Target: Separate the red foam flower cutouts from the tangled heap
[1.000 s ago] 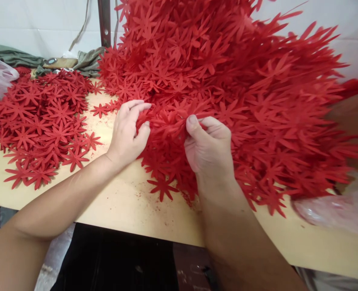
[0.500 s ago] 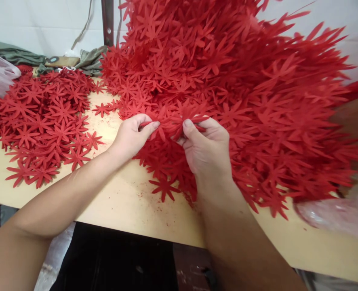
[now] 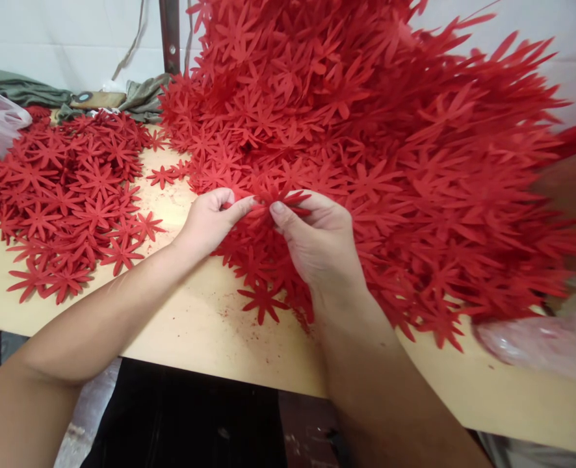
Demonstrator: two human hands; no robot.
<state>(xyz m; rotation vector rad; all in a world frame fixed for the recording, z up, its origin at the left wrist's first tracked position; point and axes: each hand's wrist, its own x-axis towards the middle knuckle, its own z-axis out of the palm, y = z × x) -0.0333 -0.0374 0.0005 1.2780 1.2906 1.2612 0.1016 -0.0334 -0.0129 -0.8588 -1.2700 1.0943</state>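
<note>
Red flower pieces [image 3: 267, 200], pinched
Left hand [image 3: 210, 220] and right hand [image 3: 321, 239] grip them, thumbs closed against fingers; smaller pile [image 3: 78, 195] at nine o'clock, taller pile [image 3: 390, 143] at one.

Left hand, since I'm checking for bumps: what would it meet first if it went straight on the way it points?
The left hand would probably meet the red flower pinched in the right hand first, though depth is unclear and they may already touch.

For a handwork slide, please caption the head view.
Left hand and right hand pinch red flower-shaped pieces at the front of a large heap, a smaller pile at left.
</note>
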